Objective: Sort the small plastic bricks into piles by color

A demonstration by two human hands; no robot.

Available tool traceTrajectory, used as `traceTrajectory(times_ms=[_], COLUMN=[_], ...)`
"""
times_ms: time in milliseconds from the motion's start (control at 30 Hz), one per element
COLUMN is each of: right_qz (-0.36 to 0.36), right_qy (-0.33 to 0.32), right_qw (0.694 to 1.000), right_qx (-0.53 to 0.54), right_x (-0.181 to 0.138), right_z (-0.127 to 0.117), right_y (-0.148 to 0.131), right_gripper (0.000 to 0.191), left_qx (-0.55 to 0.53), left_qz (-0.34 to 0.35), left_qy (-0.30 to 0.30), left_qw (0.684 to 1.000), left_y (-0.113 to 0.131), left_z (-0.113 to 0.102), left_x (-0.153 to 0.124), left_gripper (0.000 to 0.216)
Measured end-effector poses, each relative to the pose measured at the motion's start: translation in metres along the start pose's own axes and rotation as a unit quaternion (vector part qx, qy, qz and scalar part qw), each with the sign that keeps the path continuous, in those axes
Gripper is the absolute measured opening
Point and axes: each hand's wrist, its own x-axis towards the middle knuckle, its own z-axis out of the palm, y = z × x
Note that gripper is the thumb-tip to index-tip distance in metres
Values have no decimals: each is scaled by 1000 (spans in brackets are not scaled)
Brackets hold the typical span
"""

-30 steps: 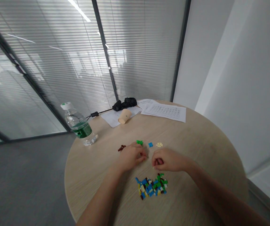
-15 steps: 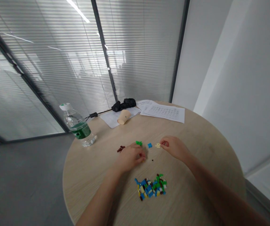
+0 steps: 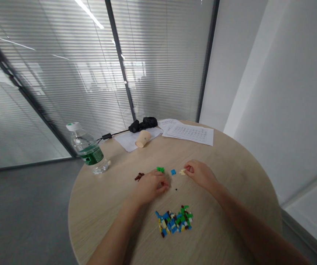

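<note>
A heap of small mixed-colour bricks (image 3: 174, 222) lies on the round wooden table (image 3: 230, 154) in front of me. Beyond it sit small sorted groups: dark brown bricks (image 3: 139, 176), green bricks (image 3: 160, 169), a blue brick (image 3: 173, 172) and pale yellow bricks (image 3: 182, 172). My left hand (image 3: 150, 185) rests curled on the table just below the green bricks, fingers closed; what it holds is hidden. My right hand (image 3: 199, 173) is curled with its fingertips pinched at the pale yellow bricks. One tiny dark piece (image 3: 176, 189) lies between the hands.
A water bottle (image 3: 86, 149) with a green label stands at the table's left edge. At the far side lie a tipped paper cup (image 3: 143, 138), printed sheets (image 3: 188, 132), a black bundle (image 3: 144, 123) with a cable. Glass walls with blinds stand behind.
My right hand moved from near the heap up and right to the pale yellow bricks, leaving a tiny dark piece on the table. The left hand barely moved.
</note>
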Motion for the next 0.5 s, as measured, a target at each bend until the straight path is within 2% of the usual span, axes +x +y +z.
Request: traceTrajectory(times_ms=[133, 300, 500], right_qz=[-32, -155, -196], right_qy=[3, -100, -149], right_qw=[999, 980, 966], right_qx=[36, 69, 74], right_x=[-2, -13, -21], right_z=[-3, -5, -6], right_y=[-7, -25, -36], right_gripper=[10, 7, 9], left_qx=[-3, 6, 7], left_qz=[-1, -8, -18], left_qy=[4, -4, -9], left_qw=[1000, 1000, 1000], left_y=[1, 1, 2], left_z=[-1, 0, 0], left_x=[0, 0, 0], left_gripper=[12, 13, 12])
